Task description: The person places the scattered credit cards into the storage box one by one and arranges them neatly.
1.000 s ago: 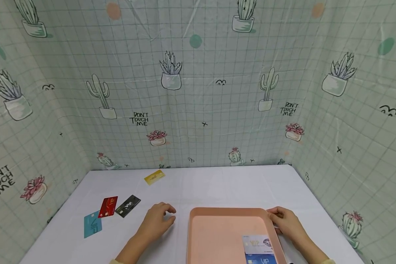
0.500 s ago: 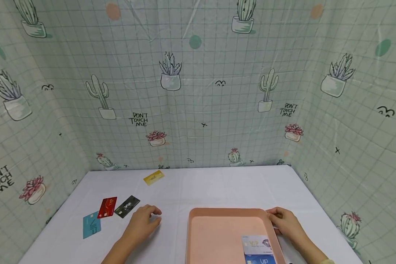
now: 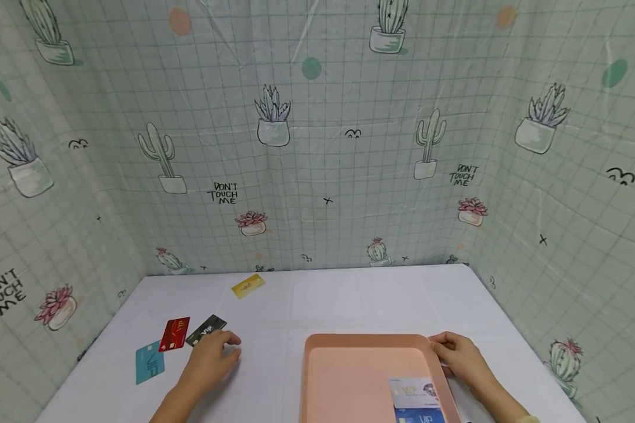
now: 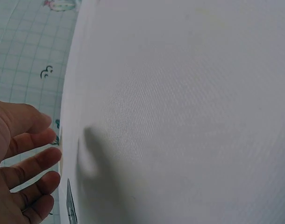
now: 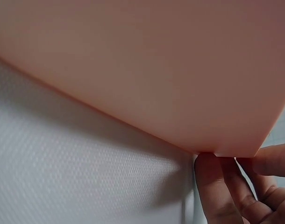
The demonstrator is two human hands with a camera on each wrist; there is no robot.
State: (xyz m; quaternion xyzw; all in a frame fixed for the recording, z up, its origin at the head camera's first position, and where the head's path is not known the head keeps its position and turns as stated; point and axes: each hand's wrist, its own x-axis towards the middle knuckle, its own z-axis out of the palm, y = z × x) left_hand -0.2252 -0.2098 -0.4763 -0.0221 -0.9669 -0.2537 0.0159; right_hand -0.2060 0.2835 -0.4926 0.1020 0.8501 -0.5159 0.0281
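Note:
My left hand (image 3: 211, 358) hovers over the white table beside the black VIP card (image 3: 211, 326), covering part of it. Its fingers (image 4: 39, 161) are loosely bent and nothing lies between them. A red VIP card (image 3: 175, 333) and a teal VIP card (image 3: 150, 362) lie just to its left, slightly overlapping. My right hand (image 3: 460, 357) pinches the right rim of a pink tray (image 3: 360, 376) near its far corner, with fingers (image 5: 215, 186) under the edge. A white VIP card (image 3: 413, 392) and a blue VIP card (image 3: 420, 416) lie inside the tray's right side.
A yellow card (image 3: 248, 286) lies near the far edge of the white table (image 3: 338, 299). A cloth wall (image 3: 317, 158) printed with cacti surrounds the table at the back and both sides. The tray's near end is out of view.
My left hand has moved left, from beside the tray to the black card, and now covers part of it. The right hand keeps its hold on the tray.

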